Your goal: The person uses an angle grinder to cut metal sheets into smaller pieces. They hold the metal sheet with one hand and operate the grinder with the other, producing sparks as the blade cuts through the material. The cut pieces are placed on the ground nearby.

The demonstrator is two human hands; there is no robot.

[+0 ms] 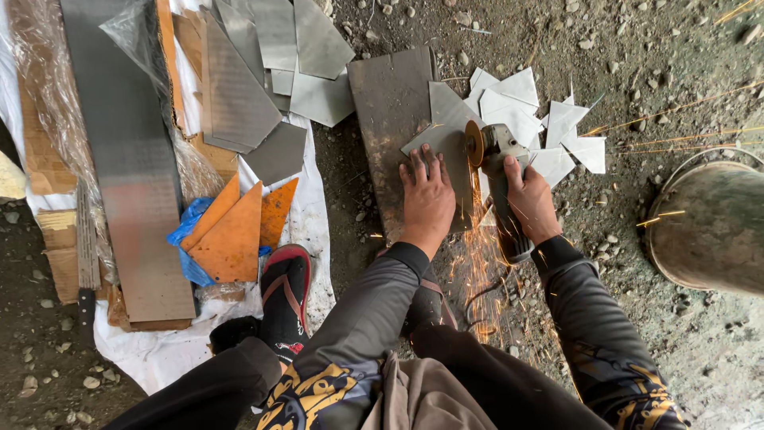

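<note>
My left hand (426, 199) presses flat on a grey metal sheet piece (447, 131) that lies on a rusty steel plate (390, 103) on the ground. My right hand (529, 199) grips the body of an angle grinder (497, 155). Its disc (474, 143) meets the right edge of the sheet and sparks fly toward me and off to the right. Cut triangular metal offcuts (549, 127) lie scattered just beyond the grinder.
Long grey metal sheets (131, 151) and cut panels (263, 72) lie on a white cloth (314, 215) at left, with orange triangular pieces (235, 231). My sandalled foot (285, 295) rests on the cloth. A metal bucket (708, 227) stands at right on gravelly dirt.
</note>
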